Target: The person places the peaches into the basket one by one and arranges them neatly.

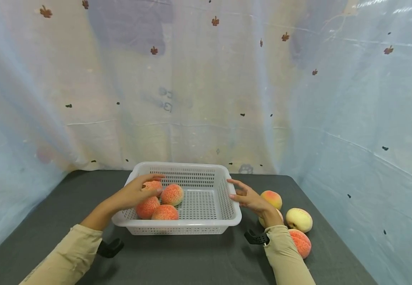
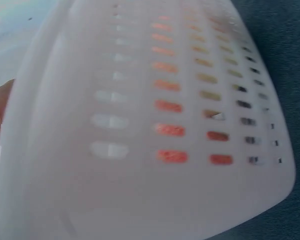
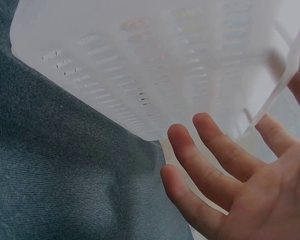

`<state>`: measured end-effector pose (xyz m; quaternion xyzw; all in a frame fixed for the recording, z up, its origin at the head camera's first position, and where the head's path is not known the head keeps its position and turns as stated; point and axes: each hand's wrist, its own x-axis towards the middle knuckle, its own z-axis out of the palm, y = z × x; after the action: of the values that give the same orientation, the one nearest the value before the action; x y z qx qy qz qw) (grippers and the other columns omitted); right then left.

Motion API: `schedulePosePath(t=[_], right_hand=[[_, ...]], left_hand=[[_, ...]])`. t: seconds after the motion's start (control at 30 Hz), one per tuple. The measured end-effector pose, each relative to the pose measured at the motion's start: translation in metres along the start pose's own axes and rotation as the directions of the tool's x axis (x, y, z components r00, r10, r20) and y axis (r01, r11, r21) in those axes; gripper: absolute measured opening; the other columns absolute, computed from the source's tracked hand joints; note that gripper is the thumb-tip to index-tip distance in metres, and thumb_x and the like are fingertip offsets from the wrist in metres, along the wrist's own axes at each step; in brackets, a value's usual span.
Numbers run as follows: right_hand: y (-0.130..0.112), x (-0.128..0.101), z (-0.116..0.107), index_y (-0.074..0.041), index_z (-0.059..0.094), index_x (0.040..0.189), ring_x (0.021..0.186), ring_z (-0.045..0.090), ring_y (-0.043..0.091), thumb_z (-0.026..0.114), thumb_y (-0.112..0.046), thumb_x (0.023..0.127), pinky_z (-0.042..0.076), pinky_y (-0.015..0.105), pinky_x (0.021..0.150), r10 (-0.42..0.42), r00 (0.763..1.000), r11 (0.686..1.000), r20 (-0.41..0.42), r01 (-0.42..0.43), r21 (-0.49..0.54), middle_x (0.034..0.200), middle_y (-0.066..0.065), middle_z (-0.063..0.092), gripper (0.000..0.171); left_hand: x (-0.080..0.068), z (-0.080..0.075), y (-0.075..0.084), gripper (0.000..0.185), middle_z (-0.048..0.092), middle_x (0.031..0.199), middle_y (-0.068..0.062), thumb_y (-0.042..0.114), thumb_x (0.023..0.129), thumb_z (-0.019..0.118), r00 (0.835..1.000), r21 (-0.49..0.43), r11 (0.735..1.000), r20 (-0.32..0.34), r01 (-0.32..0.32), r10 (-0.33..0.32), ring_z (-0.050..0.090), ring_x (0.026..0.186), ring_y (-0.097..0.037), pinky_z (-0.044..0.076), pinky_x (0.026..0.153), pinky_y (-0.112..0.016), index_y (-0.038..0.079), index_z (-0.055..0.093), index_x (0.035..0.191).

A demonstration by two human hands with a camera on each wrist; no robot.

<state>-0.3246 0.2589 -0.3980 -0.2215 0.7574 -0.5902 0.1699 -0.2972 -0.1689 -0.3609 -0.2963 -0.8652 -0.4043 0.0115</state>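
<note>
A white plastic basket (image 1: 177,222) with slotted walls stands on the dark table, several red-orange peaches (image 1: 171,194) lying in its left half. My left hand (image 1: 138,193) reaches over the left rim, fingers extended above those peaches. One peach (image 1: 152,185) shows between thumb and fingers; whether they touch it is unclear. In the left wrist view the basket wall (image 2: 140,190) hides most of that hand. At the right rim is my right hand (image 1: 250,198), its fingers spread and slightly bent. The right wrist view shows its fingertips (image 3: 180,135) beside the slotted wall, not wrapped around it.
Right of the basket, beside and partly behind my right forearm, lie several more peaches, among them a pale yellow one (image 1: 299,220) and a red one (image 1: 300,242). A patterned plastic curtain (image 1: 206,99) hangs behind and along both sides of the table (image 1: 177,261).
</note>
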Motion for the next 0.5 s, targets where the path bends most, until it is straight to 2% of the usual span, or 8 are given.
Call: schedulePosePath(t=[0.13,0.23,0.5], right_hand=[[0.000,0.001,0.000,-0.016,0.016,0.163,0.121,0.064,0.027,0.063,-0.023,0.102,0.053,0.045,0.098,-0.002,1.000,1.000,0.001,0.002,0.008,0.153,0.032,0.042,0.077],[0.001,0.001,0.001,-0.014,0.015,0.163,0.119,0.065,0.026,0.063,-0.024,0.102,0.055,0.043,0.097,-0.009,1.000,1.000,0.009,0.008,0.019,0.152,0.034,0.041,0.079],[0.000,0.001,0.000,-0.012,0.014,0.163,0.121,0.064,0.029,0.062,-0.021,0.102,0.055,0.041,0.095,-0.010,1.000,1.000,0.010,0.010,0.018,0.152,0.036,0.040,0.078]], left_hand=[[-0.004,-0.011,-0.001,0.048,0.049,0.151,-0.023,0.026,0.105,0.054,0.999,0.012,1.000,-0.045,-0.025,0.025,0.041,0.141,-0.047,0.031,0.108,-0.074,0.008,0.047,0.150],[-0.008,-0.019,-0.001,0.049,0.049,0.150,-0.025,0.025,0.105,0.055,0.996,0.029,0.999,-0.085,-0.029,0.031,0.041,0.141,-0.048,0.034,0.108,-0.073,0.006,0.046,0.150],[-0.009,-0.028,-0.003,0.054,0.044,0.154,-0.024,0.026,0.105,0.056,0.992,-0.026,1.000,-0.129,-0.012,0.008,0.038,0.143,-0.048,0.032,0.110,-0.073,0.006,0.041,0.153]])
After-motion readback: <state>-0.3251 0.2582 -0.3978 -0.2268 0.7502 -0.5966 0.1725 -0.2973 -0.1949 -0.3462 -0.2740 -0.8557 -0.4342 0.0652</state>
